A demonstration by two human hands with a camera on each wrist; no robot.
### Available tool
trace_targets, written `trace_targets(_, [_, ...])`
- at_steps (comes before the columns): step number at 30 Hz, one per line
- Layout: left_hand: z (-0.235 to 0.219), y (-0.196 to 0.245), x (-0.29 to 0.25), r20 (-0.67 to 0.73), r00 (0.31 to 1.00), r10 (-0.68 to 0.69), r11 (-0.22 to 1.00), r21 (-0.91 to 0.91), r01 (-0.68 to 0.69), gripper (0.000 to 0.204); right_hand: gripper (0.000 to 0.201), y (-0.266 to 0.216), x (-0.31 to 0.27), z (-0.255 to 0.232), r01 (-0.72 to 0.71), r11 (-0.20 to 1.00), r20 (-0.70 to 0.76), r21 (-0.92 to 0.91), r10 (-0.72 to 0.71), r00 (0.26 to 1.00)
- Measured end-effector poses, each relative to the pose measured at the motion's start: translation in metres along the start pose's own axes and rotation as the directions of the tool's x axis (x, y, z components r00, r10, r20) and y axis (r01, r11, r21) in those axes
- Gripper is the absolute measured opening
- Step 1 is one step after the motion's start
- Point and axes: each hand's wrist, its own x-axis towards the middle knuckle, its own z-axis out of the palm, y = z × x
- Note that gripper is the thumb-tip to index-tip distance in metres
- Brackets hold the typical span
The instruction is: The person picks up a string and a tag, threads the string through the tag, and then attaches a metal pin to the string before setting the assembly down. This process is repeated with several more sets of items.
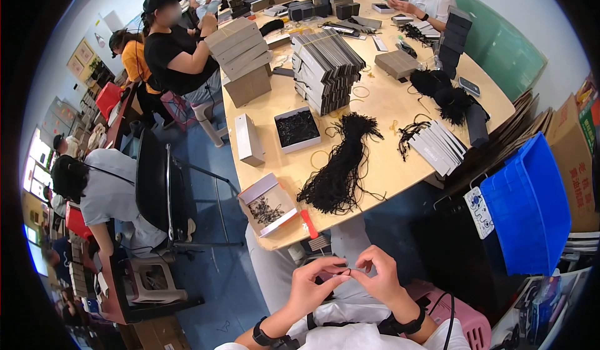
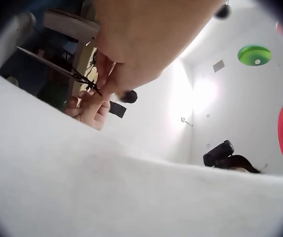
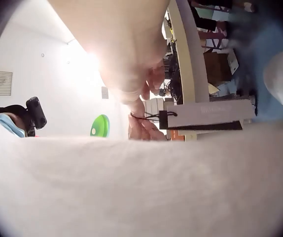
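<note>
In the head view, my left hand (image 1: 309, 285) and right hand (image 1: 381, 280) meet over my lap, thumbs and fingertips close together. Between them they pinch a thin black cord (image 3: 151, 116). A pale grey hang tag (image 3: 205, 114) with a black end hangs from this cord in the right wrist view. Edge-on, the same tag (image 2: 45, 60) looks like a narrow strip in the left wrist view, where loose black cord ends (image 2: 86, 81) stick out by the fingertips. The fingers partly hide the cord where they pinch it.
On the table (image 1: 390, 187) before me lie a bundle of black cords (image 1: 347, 162), a box of small dark pieces (image 1: 269, 206), a box of black pieces (image 1: 297, 130), fanned tags (image 1: 437, 147) and stacked tags (image 1: 325, 69). A blue bin (image 1: 528, 206) stands at right. Other people work around.
</note>
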Motion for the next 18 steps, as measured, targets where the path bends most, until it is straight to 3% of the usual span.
trace_targets(2, [0.001, 0.013, 0.003, -0.031, 0.982, -0.184, 0.941, -0.295, 0.167, 0.023, 0.034, 0.007, 0.001, -0.005, -0.209, 0.973, 0.150, 0.103, 0.192, 0.970])
trace_targets(4, [-0.005, 0.018, 0.004, -0.016, 0.978, -0.208, 0.938, -0.286, 0.195, 0.022, 0.036, 0.024, 0.005, -0.009, -0.218, 0.954, 0.231, 0.204, 0.170, 0.958])
trace_targets(6, [-0.008, 0.024, 0.006, 0.021, 0.979, -0.203, 0.976, -0.076, 0.204, 0.027, 0.038, 0.027, 0.007, -0.011, -0.231, 0.926, 0.305, 0.299, 0.137, 0.942])
trace_targets(7, [-0.009, 0.027, 0.007, 0.022, 0.979, -0.205, 0.976, -0.077, 0.206, 0.027, 0.045, 0.021, 0.007, -0.011, -0.205, 0.926, 0.337, 0.318, 0.091, 0.937])
trace_targets(8, [-0.009, 0.030, 0.009, 0.049, 0.993, -0.110, 0.994, 0.011, 0.110, 0.027, 0.051, 0.016, 0.006, -0.010, -0.181, 0.923, 0.369, 0.339, 0.046, 0.928])
trace_targets(9, [-0.009, 0.033, 0.011, 0.084, 0.996, -0.015, 0.995, 0.096, 0.007, 0.028, 0.051, 0.011, 0.006, -0.007, -0.183, 0.923, 0.369, 0.340, 0.049, 0.928])
trace_targets(12, [-0.005, 0.050, 0.023, 0.084, 0.996, 0.005, 0.994, 0.111, -0.014, 0.029, 0.059, 0.004, 0.000, 0.010, -0.122, 0.959, 0.337, 0.255, 0.030, 0.941])
trace_targets(14, [-0.004, 0.047, 0.030, 0.079, 0.996, 0.032, 0.997, 0.070, -0.038, 0.030, 0.059, 0.013, -0.005, 0.022, -0.003, 0.998, 0.175, 0.069, -0.009, 0.984])
trace_targets(16, [-0.003, 0.045, 0.037, 0.070, 0.996, 0.062, 0.998, 0.029, -0.064, 0.030, 0.057, 0.016, -0.003, 0.023, -0.019, 0.995, 0.182, 0.099, 0.000, 0.983])
trace_targets(18, [-0.004, 0.044, 0.043, 0.004, 0.999, 0.047, 0.999, -0.028, -0.047, 0.031, 0.058, 0.016, -0.003, 0.024, 0.058, 0.981, 0.008, 0.187, -0.060, 0.998])
